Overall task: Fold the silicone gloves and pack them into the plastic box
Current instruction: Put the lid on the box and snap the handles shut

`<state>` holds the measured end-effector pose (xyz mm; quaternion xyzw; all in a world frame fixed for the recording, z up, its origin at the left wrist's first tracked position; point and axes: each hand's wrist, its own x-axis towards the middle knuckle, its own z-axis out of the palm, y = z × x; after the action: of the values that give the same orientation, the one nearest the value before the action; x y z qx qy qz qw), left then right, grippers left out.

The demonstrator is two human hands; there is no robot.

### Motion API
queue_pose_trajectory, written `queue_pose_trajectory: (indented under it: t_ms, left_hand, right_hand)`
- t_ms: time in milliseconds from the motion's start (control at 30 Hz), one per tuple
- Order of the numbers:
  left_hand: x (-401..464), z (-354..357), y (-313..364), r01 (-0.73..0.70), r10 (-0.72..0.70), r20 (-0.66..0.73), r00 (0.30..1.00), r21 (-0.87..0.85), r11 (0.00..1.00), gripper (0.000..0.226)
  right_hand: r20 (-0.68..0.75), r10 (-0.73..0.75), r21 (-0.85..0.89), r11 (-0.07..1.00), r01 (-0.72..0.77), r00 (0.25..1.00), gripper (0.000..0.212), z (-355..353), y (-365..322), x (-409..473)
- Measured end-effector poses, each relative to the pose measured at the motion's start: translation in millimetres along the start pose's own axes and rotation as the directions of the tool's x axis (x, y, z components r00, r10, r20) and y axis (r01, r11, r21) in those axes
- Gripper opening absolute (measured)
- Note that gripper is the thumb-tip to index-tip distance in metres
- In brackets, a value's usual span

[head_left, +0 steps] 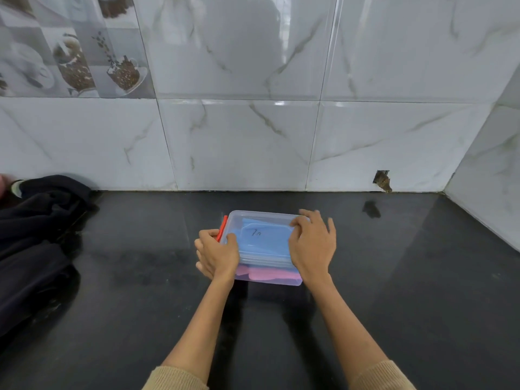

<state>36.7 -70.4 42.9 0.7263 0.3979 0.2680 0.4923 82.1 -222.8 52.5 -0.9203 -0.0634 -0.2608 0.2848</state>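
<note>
The clear plastic box [264, 249] stands on the dark counter [140, 277], about midway between its left and right ends and nearer the back edge, where the counter meets the marble-patterned tiled wall [239, 136]. The box's clear lid [263, 232] lies on top, with a small handwritten mark near its middle. Through the lid I see a folded blue glove [261, 240]; through the near wall of the box a pink glove [267, 275] shows beneath it. My left hand [216, 254] grips the left end of the box: the thumb lies over the lid's left edge and the fingers curl round the side, just beside the red clasp [223, 227] that stands along that end. My right hand [313, 243] rests on the right end of the lid, palm down, fingers bent and lightly spread, their tips pressing on the lid near its far right corner; whether they hook under the rim cannot be told. Both forearms reach in from the near edge, with tan knitted sleeves [174, 380] pushed up. A heap of dark cloth [36, 235] lies at the counter's left end against the wall, well apart from the box.
</note>
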Motion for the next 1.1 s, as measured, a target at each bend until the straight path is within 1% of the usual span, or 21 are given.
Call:
queue_pose_trajectory:
  t_ms: [33, 67, 100, 133, 167, 200, 267, 333, 467, 533, 600, 667, 833, 900, 967, 1033, 1100]
  left_hand:
    - [4, -2, -3, 0.008, -0.006, 0.047, 0.999, -0.043, 0.999, 0.025]
    - [8, -5, -6, 0.023, -0.010, 0.108, 0.994, -0.118, 0.993, 0.025]
    - [12, -7, -9, 0.049, -0.011, 0.174, 0.985, -0.212, 0.976, 0.026]
    - [14, -8, -12, 0.083, -0.012, 0.233, 0.972, -0.297, 0.951, 0.027]
    - [16, -9, -15, 0.121, -0.017, 0.284, 0.959, -0.356, 0.927, 0.030]
    - [17, -10, -16, 0.163, -0.025, 0.331, 0.943, -0.395, 0.904, 0.034]
    - [17, -9, -17, 0.253, -0.030, 0.428, 0.903, -0.474, 0.843, 0.043]
    - [16, -7, -18, 0.322, -0.012, 0.498, 0.867, -0.541, 0.777, 0.048]
    - [11, -7, -22, 0.372, 0.002, 0.548, 0.836, -0.570, 0.733, 0.047]
    - [8, -7, -22, 0.404, -0.047, 0.541, 0.840, -0.563, 0.721, 0.043]
    - [6, -5, -21, 0.418, -0.091, 0.520, 0.849, -0.556, 0.719, 0.042]
    - [5, -3, -21, 0.419, -0.106, 0.513, 0.852, -0.546, 0.726, 0.041]
    - [-2, 13, -14, 0.434, -0.110, 0.552, 0.827, -0.501, 0.749, 0.038]
    - [-9, 28, -9, 0.435, -0.092, 0.583, 0.807, -0.481, 0.761, 0.043]
    - [-19, 47, -3, 0.450, -0.075, 0.632, 0.771, -0.458, 0.767, 0.047]
    - [-34, 66, 6, 0.458, -0.069, 0.674, 0.735, -0.419, 0.784, 0.042]
    - [-50, 86, 15, 0.439, -0.091, 0.670, 0.737, -0.371, 0.818, 0.032]
  right_hand:
    - [-0.035, 0.085, 0.078, 0.994, -0.083, 0.996, 0.027, 0, 5, -3]
    - [-0.009, 0.180, 0.195, 0.965, -0.175, 0.984, 0.032, 1, 9, -5]
    - [0.081, 0.272, 0.334, 0.899, -0.284, 0.959, 0.038, 1, 14, -5]
    - [0.208, 0.338, 0.471, 0.788, -0.397, 0.918, 0.041, 1, 18, -5]
    - [0.326, 0.363, 0.578, 0.654, -0.488, 0.873, 0.043, 2, 22, -4]
    - [0.413, 0.361, 0.638, 0.541, -0.548, 0.836, 0.044, 3, 26, -3]
    - [0.511, 0.338, 0.671, 0.418, -0.612, 0.790, 0.047, 5, 32, -1]
    - [0.571, 0.315, 0.698, 0.301, -0.650, 0.758, 0.052, 8, 35, 0]
    - [0.651, 0.308, 0.730, -0.005, -0.683, 0.694, 0.057, 10, 34, -5]
    - [0.665, 0.317, 0.730, -0.083, -0.679, 0.676, 0.058, 11, 32, -6]
    - [0.673, 0.330, 0.722, -0.098, -0.685, 0.662, 0.057, 9, 30, -5]
    - [0.673, 0.346, 0.717, -0.090, -0.691, 0.653, 0.055, 6, 30, -3]
    - [0.648, 0.413, 0.725, -0.077, -0.684, 0.640, 0.052, -8, 42, -5]
    - [0.612, 0.454, 0.743, -0.049, -0.667, 0.648, 0.053, -19, 55, -7]
    - [0.568, 0.491, 0.762, -0.010, -0.648, 0.660, 0.054, -34, 71, -9]
    - [0.515, 0.528, 0.776, 0.048, -0.629, 0.675, 0.055, -51, 90, -12]
    - [0.456, 0.562, 0.785, 0.111, -0.610, 0.690, 0.059, -67, 109, -16]
